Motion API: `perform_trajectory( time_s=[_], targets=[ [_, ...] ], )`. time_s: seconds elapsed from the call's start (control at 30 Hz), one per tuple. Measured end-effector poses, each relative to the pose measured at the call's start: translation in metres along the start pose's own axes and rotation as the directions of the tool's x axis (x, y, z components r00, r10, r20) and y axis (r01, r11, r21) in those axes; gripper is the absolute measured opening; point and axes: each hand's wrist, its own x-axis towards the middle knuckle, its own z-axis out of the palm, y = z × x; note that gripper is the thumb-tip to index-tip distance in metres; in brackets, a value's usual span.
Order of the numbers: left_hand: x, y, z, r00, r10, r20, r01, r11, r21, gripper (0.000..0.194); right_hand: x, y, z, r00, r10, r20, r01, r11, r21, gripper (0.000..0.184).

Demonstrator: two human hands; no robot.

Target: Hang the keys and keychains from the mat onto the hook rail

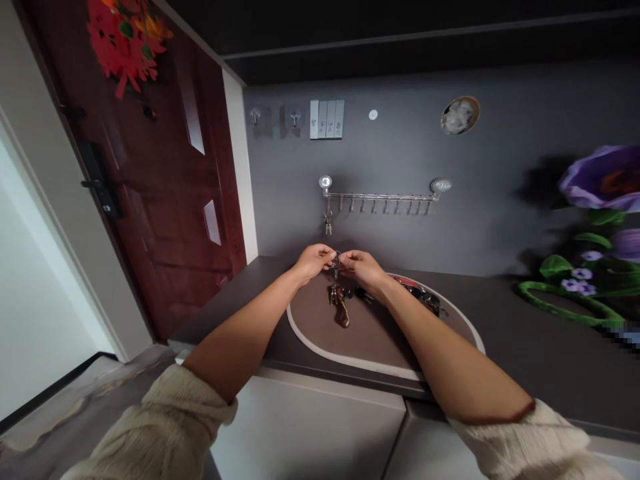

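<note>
Between my two hands, above the back of a brown mat with a pale rim (320, 341), is a bunch of keys on a ring (337, 265). My left hand (316, 260) pinches it from the left, and the fingers of my right hand (361, 268) close on it from the right. Below them on the mat lie keys with a brown fob (342, 313). A dark key (364, 293) rests near my right wrist. More keys with red and black parts (417, 293) lie partly behind my right forearm.
On the grey wall a metal hook rail (383, 197) has keys (328, 223) hanging from its leftmost hook. Above are a switch panel (327, 120) and clear hooks (295, 120). Purple artificial flowers (607, 180) stand at the right. A dark red door (165, 167) is at the left.
</note>
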Motion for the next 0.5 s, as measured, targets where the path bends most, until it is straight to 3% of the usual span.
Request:
perform_trajectory(
  time_s=[0.27,0.5],
  targets=[
    [0.001,0.004,0.001,0.998,0.027,-0.058,-0.030,0.998,-0.053,0.015,-0.004,-0.007,0.002,0.997,-0.073,-0.025,0.076,0.989,0.124,0.022],
    [0.000,0.006,0.002,0.987,0.060,-0.146,-0.060,0.998,0.009,0.012,-0.010,-0.018,0.004,0.990,-0.110,-0.085,0.115,0.992,0.060,0.020]
  ],
)
